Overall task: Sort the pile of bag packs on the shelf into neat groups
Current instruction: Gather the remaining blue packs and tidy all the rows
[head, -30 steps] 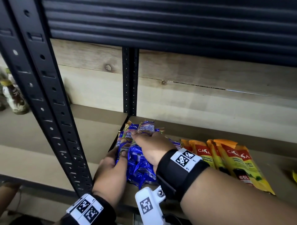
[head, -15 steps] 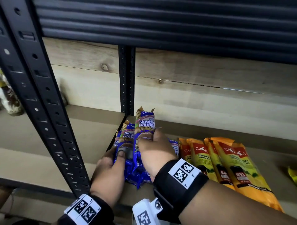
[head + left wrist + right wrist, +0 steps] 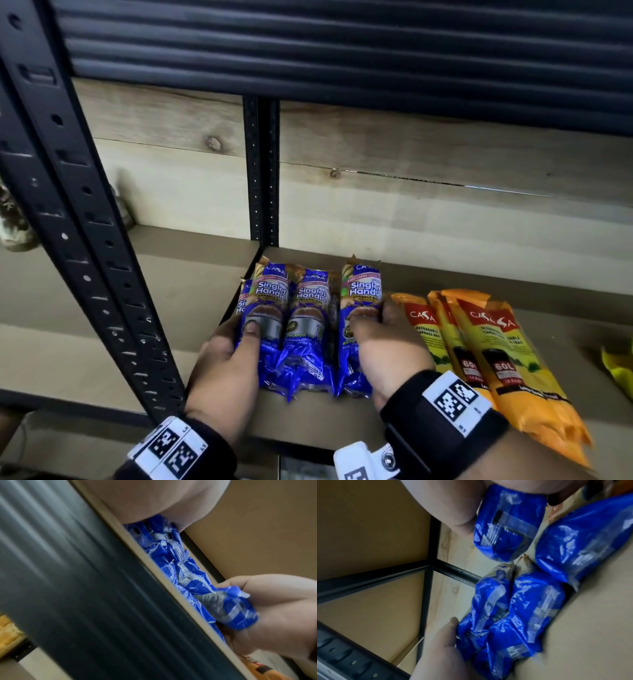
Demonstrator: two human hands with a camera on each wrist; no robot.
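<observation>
The right hand (image 3: 387, 346) has come down from the lifted position of half a second ago — its fingers (image 3: 364, 322) are curled round one blue pack (image 3: 363, 298), now set flat on the shelf (image 3: 191, 308), just right of the blue packs (image 3: 291, 308) under the left hand (image 3: 226, 359). The left thumb pins the leftmost pack of that group. The orange packs (image 3: 486, 342) lie just beyond the right fingers. Judging by this, the blue row is nearly squared — closing the gap remains.

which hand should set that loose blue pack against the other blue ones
Right. The right hand already grips the separate blue pack, just beside the blue group that the left hand holds.
</observation>
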